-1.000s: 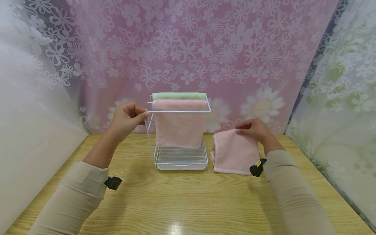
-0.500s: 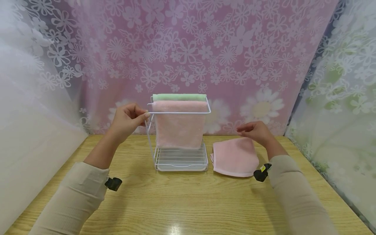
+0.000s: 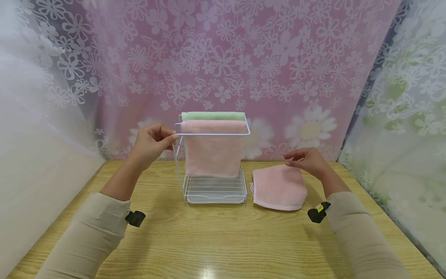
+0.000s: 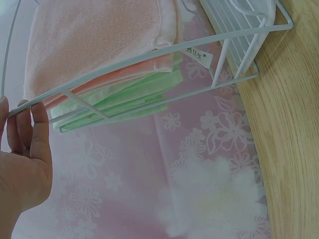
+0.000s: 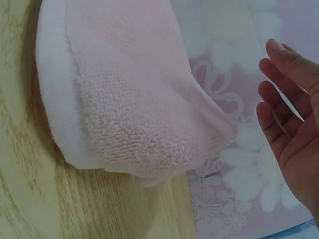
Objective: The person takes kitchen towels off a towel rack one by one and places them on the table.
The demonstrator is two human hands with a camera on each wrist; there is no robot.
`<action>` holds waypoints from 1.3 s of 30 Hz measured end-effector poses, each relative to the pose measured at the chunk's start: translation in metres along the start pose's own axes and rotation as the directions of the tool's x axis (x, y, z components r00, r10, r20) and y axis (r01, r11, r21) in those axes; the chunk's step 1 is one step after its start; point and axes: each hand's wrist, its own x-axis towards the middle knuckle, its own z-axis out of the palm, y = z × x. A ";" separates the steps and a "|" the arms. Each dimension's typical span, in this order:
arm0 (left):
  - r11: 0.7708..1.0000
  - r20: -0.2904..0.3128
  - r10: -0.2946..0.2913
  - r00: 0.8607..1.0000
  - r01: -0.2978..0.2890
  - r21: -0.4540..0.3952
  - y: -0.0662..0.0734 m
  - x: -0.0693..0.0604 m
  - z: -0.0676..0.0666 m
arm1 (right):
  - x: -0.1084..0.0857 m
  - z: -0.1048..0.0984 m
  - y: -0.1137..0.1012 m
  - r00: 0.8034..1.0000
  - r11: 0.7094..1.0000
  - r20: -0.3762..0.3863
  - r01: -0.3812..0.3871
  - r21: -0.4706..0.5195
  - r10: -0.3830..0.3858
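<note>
My left hand (image 3: 152,140) pinches the upper left corner of a white wire rack (image 3: 213,197), and its fingers curl round the wire in the left wrist view. Over the rack's bars hang a pink towel (image 3: 213,153) and, behind it, a green towel (image 3: 213,115). To the right of the rack a folded pink towel (image 3: 278,188) lies on the table, its far right corner bunched up. Just above that corner hovers my right hand (image 3: 306,161), apart from the cloth, with fingers loosely bent and nothing held, as the right wrist view (image 5: 294,114) confirms.
The wooden table (image 3: 216,240) extends in front of the rack. A pink floral curtain (image 3: 223,58) hangs right behind it, with pale sheets on the left and right. A tray (image 3: 215,199) sits at the rack's base.
My right hand has let go of the folded pink towel and drawn back slightly to the right. The towel's raised edge has dropped. My left hand still pinches the rack.
</note>
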 end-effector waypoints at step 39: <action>1.000 0.002 -0.011 1.000 0.011 0.022 -0.001 0.001 0.000 | -0.017 -0.018 -0.050 0.985 0.984 0.056 0.166 -0.057 -0.163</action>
